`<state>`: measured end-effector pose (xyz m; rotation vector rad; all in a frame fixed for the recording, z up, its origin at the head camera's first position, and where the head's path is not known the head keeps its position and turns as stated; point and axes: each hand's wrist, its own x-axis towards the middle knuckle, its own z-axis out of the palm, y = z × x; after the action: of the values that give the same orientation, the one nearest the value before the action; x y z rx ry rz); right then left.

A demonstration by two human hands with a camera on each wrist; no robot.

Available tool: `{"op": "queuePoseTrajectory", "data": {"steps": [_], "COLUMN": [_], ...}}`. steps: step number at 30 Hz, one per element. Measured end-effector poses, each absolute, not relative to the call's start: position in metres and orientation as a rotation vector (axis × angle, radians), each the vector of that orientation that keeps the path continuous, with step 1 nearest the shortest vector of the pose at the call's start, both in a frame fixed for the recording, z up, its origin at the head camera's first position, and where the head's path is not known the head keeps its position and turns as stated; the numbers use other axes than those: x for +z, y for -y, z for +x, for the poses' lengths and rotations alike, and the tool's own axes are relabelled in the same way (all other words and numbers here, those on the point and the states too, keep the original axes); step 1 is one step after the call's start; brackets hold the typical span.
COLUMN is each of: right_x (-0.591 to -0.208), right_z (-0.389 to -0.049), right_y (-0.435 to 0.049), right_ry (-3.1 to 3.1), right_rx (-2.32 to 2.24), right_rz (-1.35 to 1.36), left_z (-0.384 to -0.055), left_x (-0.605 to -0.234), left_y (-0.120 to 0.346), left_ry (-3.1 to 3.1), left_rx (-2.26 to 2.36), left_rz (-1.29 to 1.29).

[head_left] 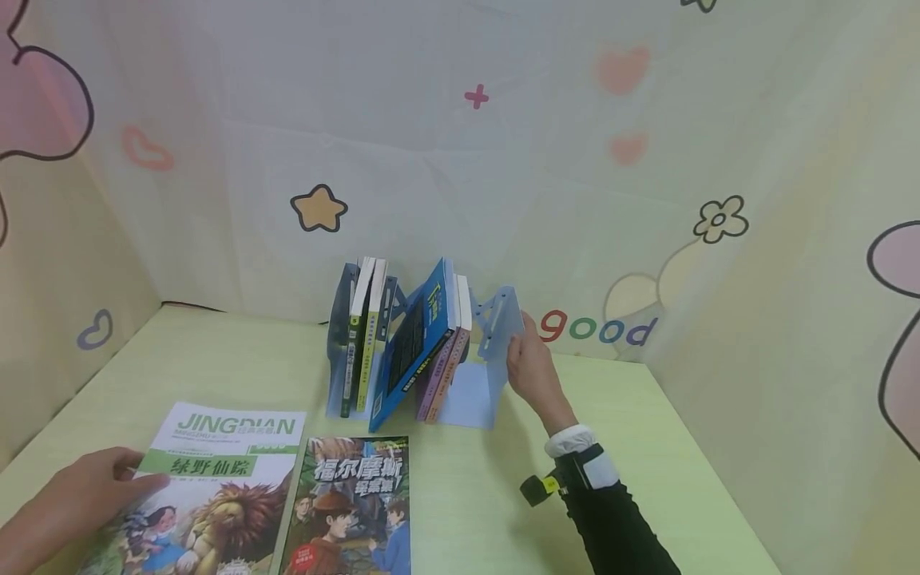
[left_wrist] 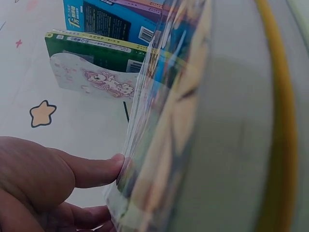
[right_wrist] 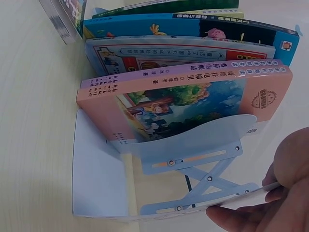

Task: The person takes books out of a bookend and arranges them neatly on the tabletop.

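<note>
My right hand (head_left: 535,367) pinches the edge of the light-blue end panel of an expandable book rack (head_left: 503,351); in the right wrist view the thumb and fingers (right_wrist: 236,217) lie on either side of that panel. Several books stand in the rack, among them a blue book (head_left: 413,343) leaning right and a pink-orange book (right_wrist: 193,106) beside a purple one. My left hand (head_left: 79,495) holds the left edge of a book with a lion on its cover (head_left: 237,511), its thumb on top. Right of that lies a detective book (head_left: 352,503).
A pale wood-look table (head_left: 575,479) carries everything. Printed fabric walls (head_left: 431,160) close off the back and both sides. Inside the rack, crossed metal struts (right_wrist: 209,179) show between its right end panel and the books.
</note>
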<state>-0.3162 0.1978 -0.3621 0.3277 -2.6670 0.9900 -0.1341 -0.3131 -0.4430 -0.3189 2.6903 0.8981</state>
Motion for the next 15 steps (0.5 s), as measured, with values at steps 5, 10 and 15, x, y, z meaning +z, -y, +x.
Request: {"op": "queuePoseTrajectory", "data": {"steps": [5,10,15], "right_x": [-0.3627,-0.3627,-0.3627], "right_z": [-0.3165,-0.3162,-0.316], "right_y": [-0.197,-0.1969,-0.1969], "right_ry": [2.663,2.662,2.666], "right_rx": [0.988,0.976,0.981], "right_rz": [0.331,0.33,0.322], "left_z": [-0.1335,-0.1332,-0.1339], "left_x": [-0.4438,-0.442,-0.4405], "left_y": [0.3134,0.3124,0.3141], "left_ry": [-2.699,-2.693,-2.709], "left_rx": [0.892,0.909,0.883], "left_rz": [-0.302,-0.293,-0.263]}}
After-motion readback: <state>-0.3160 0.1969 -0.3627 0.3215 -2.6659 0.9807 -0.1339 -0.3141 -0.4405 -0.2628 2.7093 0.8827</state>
